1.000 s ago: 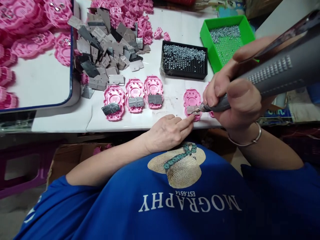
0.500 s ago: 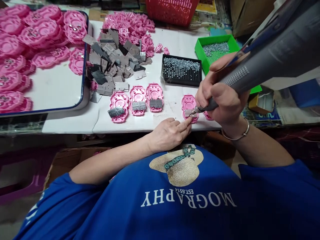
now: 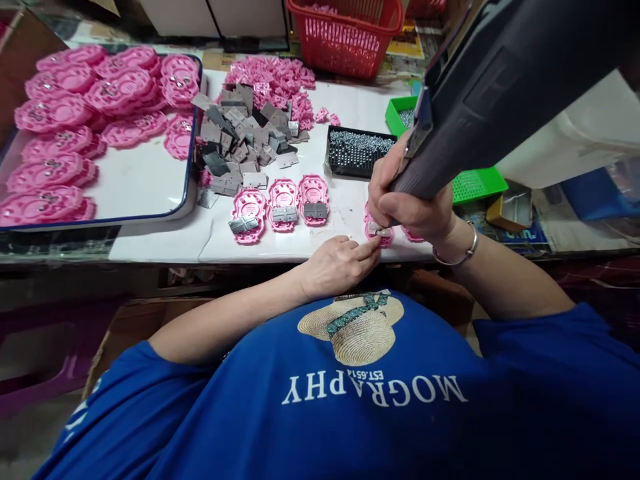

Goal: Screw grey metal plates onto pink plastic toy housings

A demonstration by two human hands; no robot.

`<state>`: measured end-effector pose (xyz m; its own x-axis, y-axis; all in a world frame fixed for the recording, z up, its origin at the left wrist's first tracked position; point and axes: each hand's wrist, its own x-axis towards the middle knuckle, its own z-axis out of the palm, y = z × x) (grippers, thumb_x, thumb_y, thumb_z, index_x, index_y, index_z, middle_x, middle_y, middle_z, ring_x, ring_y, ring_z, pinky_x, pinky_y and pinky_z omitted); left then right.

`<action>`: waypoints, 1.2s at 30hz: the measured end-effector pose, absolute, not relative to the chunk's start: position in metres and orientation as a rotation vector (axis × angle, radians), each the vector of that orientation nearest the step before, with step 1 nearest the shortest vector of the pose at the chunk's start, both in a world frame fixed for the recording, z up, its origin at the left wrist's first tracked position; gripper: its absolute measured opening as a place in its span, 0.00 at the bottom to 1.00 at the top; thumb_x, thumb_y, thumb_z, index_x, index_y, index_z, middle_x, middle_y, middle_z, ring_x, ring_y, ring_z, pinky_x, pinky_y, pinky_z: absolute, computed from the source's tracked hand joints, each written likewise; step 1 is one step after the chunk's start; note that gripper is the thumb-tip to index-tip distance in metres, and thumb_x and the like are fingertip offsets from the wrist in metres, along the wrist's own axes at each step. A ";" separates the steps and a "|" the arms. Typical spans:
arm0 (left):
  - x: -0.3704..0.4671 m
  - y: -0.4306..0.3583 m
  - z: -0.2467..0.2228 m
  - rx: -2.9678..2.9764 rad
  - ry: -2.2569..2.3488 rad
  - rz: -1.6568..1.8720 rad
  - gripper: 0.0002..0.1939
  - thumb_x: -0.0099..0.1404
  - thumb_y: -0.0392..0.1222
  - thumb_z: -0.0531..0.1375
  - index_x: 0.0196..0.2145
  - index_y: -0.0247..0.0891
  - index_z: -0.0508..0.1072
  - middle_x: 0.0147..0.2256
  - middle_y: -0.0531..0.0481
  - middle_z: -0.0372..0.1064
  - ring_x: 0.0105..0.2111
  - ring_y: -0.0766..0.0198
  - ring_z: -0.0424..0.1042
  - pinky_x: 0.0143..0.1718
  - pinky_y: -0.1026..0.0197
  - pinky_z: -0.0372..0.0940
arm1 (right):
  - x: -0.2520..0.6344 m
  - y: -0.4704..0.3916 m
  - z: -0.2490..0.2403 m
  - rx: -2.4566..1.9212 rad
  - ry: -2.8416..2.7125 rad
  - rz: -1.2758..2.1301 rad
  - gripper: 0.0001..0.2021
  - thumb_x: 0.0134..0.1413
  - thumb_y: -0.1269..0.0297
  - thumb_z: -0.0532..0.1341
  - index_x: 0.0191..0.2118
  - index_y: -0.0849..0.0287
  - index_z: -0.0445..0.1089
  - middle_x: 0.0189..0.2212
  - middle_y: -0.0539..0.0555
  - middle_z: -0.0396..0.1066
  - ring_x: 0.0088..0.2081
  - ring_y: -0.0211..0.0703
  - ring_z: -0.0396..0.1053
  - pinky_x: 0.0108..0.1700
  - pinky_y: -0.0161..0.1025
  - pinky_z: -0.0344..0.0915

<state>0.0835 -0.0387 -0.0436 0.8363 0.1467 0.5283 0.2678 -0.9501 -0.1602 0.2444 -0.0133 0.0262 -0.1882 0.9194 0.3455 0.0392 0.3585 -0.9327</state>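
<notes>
In my right hand is a large grey electric screwdriver, gripped with the fingers wrapped round its lower body. Its tip points down at a pink plastic casing with a grey metal plate on its lower half; my right hand hides part of both. My left hand lies at the table's front edge, fingers pressed together, with the fingertips on the casing's near edge close to the screwdriver tip. Left of it stand three more pink casings, each with a grey plate across its lower half.
A black perforated tray holds many screws. Behind are piled grey plates and small pink parts. A white tray with stacked pink casings stands left. A red basket and a green bin are farther back and right.
My view has shifted, bringing more of the left tray and red basket into sight. The screwdriver stands more upright, and my right hand has come closer over the casing. My left hand stays there.
</notes>
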 end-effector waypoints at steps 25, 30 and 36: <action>0.076 -0.033 -0.037 -2.947 -0.370 -1.201 0.09 0.68 0.33 0.58 0.45 0.38 0.73 0.45 0.48 0.78 0.29 0.70 0.75 0.27 0.65 0.65 | 0.302 -0.023 0.048 -0.645 -1.248 0.491 0.14 0.50 0.57 0.65 0.41 0.58 0.69 0.23 0.45 0.59 0.16 0.26 0.56 0.14 0.30 0.56; 0.075 -0.032 -0.033 -3.004 -0.451 -1.232 0.07 0.69 0.35 0.58 0.44 0.38 0.72 0.42 0.46 0.76 0.36 0.67 0.75 0.31 0.66 0.66 | 0.304 -0.025 0.047 -0.664 -1.257 0.463 0.13 0.51 0.57 0.65 0.40 0.56 0.70 0.22 0.45 0.58 0.17 0.26 0.58 0.13 0.29 0.56; 0.078 -0.030 -0.020 -2.855 -0.676 -0.764 0.16 0.72 0.47 0.54 0.48 0.33 0.70 0.32 0.47 0.69 0.29 0.63 0.67 0.25 0.62 0.60 | 0.304 -0.029 0.050 -0.634 -1.240 0.467 0.13 0.49 0.58 0.66 0.41 0.55 0.73 0.35 0.48 0.65 0.19 0.22 0.59 0.15 0.28 0.60</action>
<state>0.0776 -0.0300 -0.0203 0.7740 0.3913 0.4977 0.4464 -0.8948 0.0093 0.3043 -0.0285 0.0495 0.2696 0.6435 0.7164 0.0112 0.7418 -0.6705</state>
